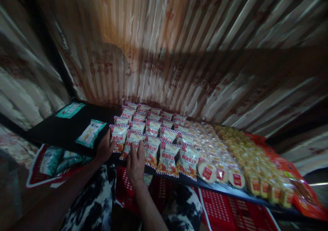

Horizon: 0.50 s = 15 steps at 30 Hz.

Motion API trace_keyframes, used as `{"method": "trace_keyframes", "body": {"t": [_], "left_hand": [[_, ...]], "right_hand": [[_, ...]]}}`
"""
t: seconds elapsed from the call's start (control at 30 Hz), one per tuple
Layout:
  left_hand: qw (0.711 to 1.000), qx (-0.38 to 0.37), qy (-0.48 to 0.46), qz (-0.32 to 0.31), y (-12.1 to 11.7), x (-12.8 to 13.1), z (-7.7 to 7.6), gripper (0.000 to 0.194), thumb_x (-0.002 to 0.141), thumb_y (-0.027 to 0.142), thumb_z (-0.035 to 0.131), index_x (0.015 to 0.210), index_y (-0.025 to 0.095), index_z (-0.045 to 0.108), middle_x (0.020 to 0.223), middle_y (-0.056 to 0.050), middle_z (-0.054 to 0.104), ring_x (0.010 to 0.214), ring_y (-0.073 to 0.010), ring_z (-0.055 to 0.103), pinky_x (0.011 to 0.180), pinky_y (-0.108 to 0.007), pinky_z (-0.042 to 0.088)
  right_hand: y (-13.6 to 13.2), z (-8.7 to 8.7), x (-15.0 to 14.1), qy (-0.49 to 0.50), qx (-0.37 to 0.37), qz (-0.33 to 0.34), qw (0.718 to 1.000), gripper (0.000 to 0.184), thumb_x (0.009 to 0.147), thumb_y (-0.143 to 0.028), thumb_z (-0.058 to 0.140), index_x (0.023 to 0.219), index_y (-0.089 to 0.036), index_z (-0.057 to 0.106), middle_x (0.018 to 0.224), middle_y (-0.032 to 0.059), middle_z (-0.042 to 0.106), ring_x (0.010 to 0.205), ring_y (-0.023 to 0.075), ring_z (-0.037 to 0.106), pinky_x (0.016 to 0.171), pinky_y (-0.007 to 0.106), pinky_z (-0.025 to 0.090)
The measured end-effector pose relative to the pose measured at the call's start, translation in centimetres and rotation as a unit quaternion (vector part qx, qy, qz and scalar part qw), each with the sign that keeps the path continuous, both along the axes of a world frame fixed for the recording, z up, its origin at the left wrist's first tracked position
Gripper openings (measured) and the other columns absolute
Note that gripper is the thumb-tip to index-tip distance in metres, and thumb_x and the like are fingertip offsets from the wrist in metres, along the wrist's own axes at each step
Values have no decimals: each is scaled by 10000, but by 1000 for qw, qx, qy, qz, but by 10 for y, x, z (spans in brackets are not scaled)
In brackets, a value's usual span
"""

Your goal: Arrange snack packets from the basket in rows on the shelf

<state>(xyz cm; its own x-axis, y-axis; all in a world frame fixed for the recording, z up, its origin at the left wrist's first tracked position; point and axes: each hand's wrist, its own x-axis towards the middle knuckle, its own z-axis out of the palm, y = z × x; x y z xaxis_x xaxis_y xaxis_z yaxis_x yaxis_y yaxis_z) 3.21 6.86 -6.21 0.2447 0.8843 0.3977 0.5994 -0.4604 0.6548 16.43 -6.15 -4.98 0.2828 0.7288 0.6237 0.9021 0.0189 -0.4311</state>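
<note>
Rows of upright snack bags [153, 130], white with red print and striped edges, stand on a black shelf [102, 110]. At the left end of the front row, my left hand [104, 147] rests against the side of a snack bag [119, 135], fingers stretched out. The fingers of my right hand [136, 165] are extended and slightly apart, pressed on the front of the neighbouring snack bag [133, 139]. Neither hand is wrapped round a bag. Left of them, a green-and-white packet [91, 133] and another green packet [70, 110] lie flat on the shelf.
To the right stand rows of round wrapped biscuits [207, 172], small yellow wrapped cakes [275, 192] and orange packets [307, 198]. Below are a red basket [34, 168] with green packets and another red basket [217, 208]. A pleated patterned curtain [164, 53] hangs behind.
</note>
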Motion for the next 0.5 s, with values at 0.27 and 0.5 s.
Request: {"method": "trace_keyframes", "body": {"t": [0.27, 0.5], "left_hand": [[995, 98, -5, 13, -3, -2, 5, 641, 889, 414, 351, 1408, 56, 235, 1445, -213, 317, 1337, -321, 307, 1075, -497, 298], [976, 194, 42, -91, -70, 8, 7, 566, 884, 303, 417, 1410, 214, 230, 1497, -122, 236, 1377, -298, 222, 1081, -507, 285]], "right_hand": [[-20, 1, 9, -7, 4, -4, 1000, 531, 876, -96, 416, 1390, -210, 345, 1525, 128, 121, 1394, 304, 125, 1016, 531, 386], [-63, 0, 26, 7, -9, 11, 1000, 515, 876, -94, 381, 1382, -186, 360, 1472, 149, 284, 1372, 270, 230, 1018, 497, 403]]}}
